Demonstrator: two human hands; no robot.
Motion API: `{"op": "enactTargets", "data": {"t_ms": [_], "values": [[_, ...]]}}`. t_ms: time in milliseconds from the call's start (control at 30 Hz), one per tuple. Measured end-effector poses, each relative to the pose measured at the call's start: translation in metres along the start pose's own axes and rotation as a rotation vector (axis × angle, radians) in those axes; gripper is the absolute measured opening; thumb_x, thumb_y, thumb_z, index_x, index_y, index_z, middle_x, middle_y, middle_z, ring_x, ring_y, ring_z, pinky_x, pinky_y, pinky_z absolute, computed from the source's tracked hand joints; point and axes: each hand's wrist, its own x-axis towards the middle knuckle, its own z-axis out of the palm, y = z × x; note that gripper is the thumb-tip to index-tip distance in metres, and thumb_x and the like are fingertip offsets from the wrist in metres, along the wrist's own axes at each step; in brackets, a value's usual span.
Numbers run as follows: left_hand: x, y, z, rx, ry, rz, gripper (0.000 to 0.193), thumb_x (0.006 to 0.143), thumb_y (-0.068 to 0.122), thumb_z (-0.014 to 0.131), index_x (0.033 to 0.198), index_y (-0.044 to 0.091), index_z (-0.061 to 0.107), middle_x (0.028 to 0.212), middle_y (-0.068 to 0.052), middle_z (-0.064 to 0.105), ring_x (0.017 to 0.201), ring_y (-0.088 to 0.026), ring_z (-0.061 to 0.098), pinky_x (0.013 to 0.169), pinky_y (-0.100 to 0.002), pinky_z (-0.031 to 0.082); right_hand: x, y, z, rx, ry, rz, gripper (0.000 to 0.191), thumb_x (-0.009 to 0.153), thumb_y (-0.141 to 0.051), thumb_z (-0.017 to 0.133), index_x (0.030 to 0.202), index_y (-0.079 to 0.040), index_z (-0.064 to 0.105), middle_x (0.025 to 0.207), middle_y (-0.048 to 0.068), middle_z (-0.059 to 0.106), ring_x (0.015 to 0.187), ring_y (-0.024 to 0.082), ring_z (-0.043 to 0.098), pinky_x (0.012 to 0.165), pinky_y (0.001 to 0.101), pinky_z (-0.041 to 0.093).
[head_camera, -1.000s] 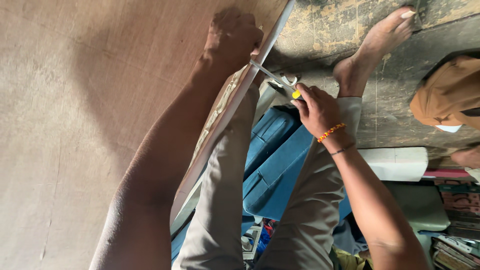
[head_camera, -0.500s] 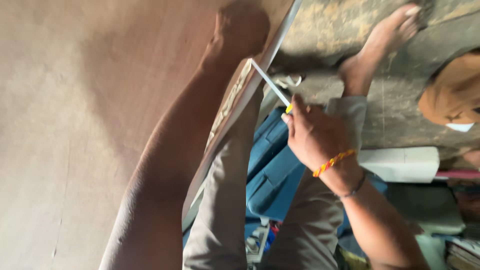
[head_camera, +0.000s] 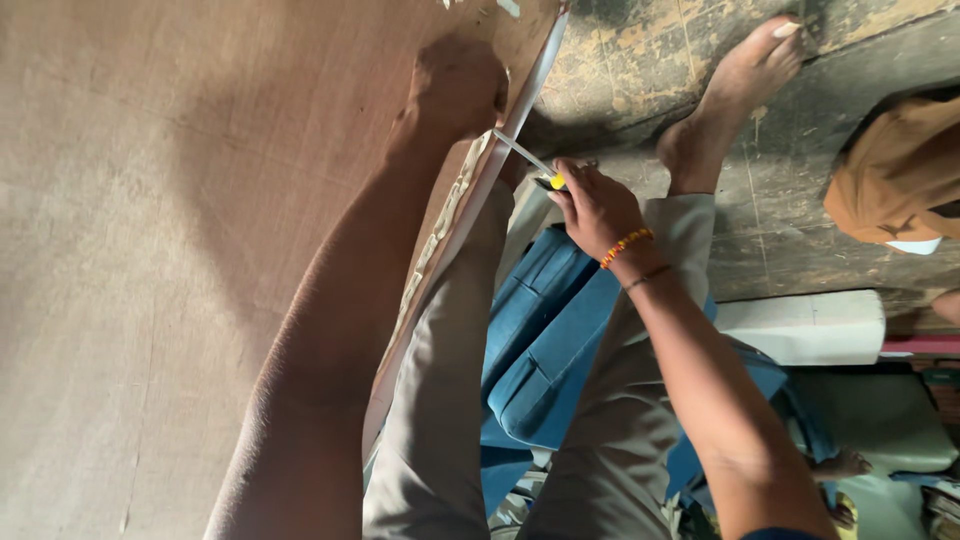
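A large brown plywood board (head_camera: 180, 200) is steadied by the left hand (head_camera: 455, 85), which is pressed down as a closed fist near the board's pale edge (head_camera: 470, 210). A slim metal blade with a yellow-tipped handle (head_camera: 530, 165) is gripped tightly in the right hand (head_camera: 595, 205), its tip laid against that edge just beside the left fist. A beaded orange bracelet (head_camera: 625, 245) is worn on the right wrist. A bare foot (head_camera: 735, 95) is rested on the dark stone floor (head_camera: 800, 220) beyond.

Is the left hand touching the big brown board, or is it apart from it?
Touching. In the head view the left hand lies closed on the face of the brown board near its edge, with no gap visible between them.
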Motion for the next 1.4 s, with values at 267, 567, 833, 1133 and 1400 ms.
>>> {"op": "enactTargets", "data": {"t_ms": [267, 567, 833, 1133, 1400], "values": [[-0.068, 0.015, 0.01, -0.041, 0.537, 0.063, 0.006, 0.085, 0.013, 0.074, 0.082, 0.018, 0.073, 0.107, -0.007, 0.055, 0.108, -0.03, 0.054, 0.086, -0.048, 0.044, -0.018, -0.04, 0.043, 0.174, 0.024, 0.244, 0.031, 0.104, -0.026, 0.061, 0.127, -0.005, 0.057, 0.094, 0.019, 0.071, 0.079, 0.039, 0.07, 0.065, 0.0477, 0.056], [-0.088, 0.021, 0.029, -0.016, 0.614, -0.025, 0.014, 0.087, 0.019, 0.068, 0.101, 0.019, 0.07, 0.112, -0.007, 0.054, 0.112, -0.031, 0.052, 0.091, -0.051, 0.039, -0.01, -0.075, 0.066, 0.386, 0.186, 0.467, 0.031, 0.104, -0.036, 0.061, 0.109, -0.006, 0.06, 0.081, 0.019, 0.071, 0.072, 0.042, 0.069, 0.061, 0.0493, 0.055], [-0.089, 0.014, 0.05, -0.083, 0.519, -0.132, 0.013, 0.095, 0.023, 0.062, 0.106, 0.021, 0.069, 0.107, -0.008, 0.057, 0.109, -0.034, 0.053, 0.091, -0.053, 0.04, 0.012, -0.097, -0.017, 0.235, -0.174, 0.534, 0.033, 0.104, -0.033, 0.059, 0.107, -0.001, 0.053, 0.077, 0.026, 0.068, 0.072, 0.048, 0.067, 0.061, 0.0572, 0.051], [-0.083, 0.013, 0.035, -0.362, 0.766, -0.006, 0.008, 0.091, 0.009, 0.063, 0.099, 0.011, 0.062, 0.099, -0.012, 0.069, 0.101, -0.036, 0.066, 0.088, -0.056, 0.045, -0.005, -0.074, -0.077, -0.065, -0.065, 0.362, 0.028, 0.104, -0.032, 0.065, 0.103, -0.005, 0.058, 0.081, 0.016, 0.071, 0.073, 0.04, 0.069, 0.062, 0.051, 0.052], [-0.091, 0.007, 0.011, -0.707, 0.588, 0.149, 0.008, 0.103, -0.003, 0.056, 0.105, 0.004, 0.053, 0.087, -0.015, 0.065, 0.077, -0.037, 0.067, 0.066, -0.043, 0.052, -0.086, -0.067, -0.022, -0.013, 0.027, 0.231, 0.035, 0.1, -0.028, 0.068, 0.122, -0.002, 0.06, 0.093, 0.013, 0.069, 0.078, 0.034, 0.068, 0.061, 0.0433, 0.054]]}}
